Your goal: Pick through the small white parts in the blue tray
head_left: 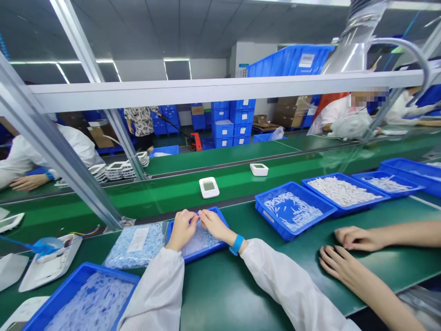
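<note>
My left hand [183, 228] and my right hand [214, 224] are close together above a blue tray [206, 253] of small translucent pieces [198, 240]. The fingers of both hands are pinched, and whatever lies between the fingertips is too small to make out. A blue band [236, 244] circles my right wrist. Just left of the tray lies a clear plastic bag [138, 246] of small pale-blue pieces with a white label. Beyond my hands, a white device with a grey screen [209, 187] rests on the green conveyor belt.
Blue trays of small white parts [292, 209] line the bench to the right. A co-worker's hands [349, 255] rest near them. At lower left stands another blue tray [87, 271], beside white housings [51, 262]. A metal frame bar [206, 89] crosses ahead; a second white device [259, 169] sits on the belt.
</note>
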`<action>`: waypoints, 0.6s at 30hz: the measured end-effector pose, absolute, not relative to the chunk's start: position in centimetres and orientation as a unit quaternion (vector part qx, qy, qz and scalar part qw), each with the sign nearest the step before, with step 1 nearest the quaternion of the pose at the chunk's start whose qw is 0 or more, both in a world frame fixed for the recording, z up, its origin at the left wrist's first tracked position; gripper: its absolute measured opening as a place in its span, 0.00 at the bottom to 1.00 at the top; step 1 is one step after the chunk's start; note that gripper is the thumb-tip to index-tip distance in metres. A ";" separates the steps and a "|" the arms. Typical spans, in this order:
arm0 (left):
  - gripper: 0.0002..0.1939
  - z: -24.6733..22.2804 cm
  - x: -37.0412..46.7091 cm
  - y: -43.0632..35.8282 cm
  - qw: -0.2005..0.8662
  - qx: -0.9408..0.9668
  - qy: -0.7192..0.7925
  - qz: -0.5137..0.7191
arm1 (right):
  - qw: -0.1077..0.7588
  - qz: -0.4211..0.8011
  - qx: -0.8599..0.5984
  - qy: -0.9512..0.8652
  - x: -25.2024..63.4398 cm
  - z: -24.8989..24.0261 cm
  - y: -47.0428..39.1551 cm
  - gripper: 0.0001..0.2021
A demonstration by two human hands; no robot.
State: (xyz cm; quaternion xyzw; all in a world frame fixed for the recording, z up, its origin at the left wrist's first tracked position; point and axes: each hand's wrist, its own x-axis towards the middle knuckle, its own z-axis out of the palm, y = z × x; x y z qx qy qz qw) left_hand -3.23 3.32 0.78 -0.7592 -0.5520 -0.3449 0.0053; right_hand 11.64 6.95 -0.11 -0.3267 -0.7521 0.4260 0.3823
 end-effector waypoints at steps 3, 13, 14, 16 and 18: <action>0.11 0.8 -3.3 3.3 0.021 -0.756 -0.538 -0.372 | 0.401 0.432 -0.327 -0.739 11.5 -0.3 7.1 0.21; 0.09 0.5 -3.4 3.5 0.038 -0.749 -0.519 -0.410 | 0.424 0.489 -0.308 -0.697 11.6 -0.3 7.2 0.19; 0.09 0.5 -3.4 3.5 0.040 -0.749 -0.518 -0.412 | 0.425 0.494 -0.307 -0.694 11.6 -0.3 7.2 0.19; 0.09 0.6 -3.4 3.5 0.044 -0.748 -0.516 -0.415 | 0.428 0.500 -0.304 -0.688 11.6 -0.3 7.2 0.19; 0.09 0.6 -3.4 3.4 0.047 -0.747 -0.516 -0.417 | 0.433 0.500 -0.300 -0.688 11.6 -0.3 7.2 0.20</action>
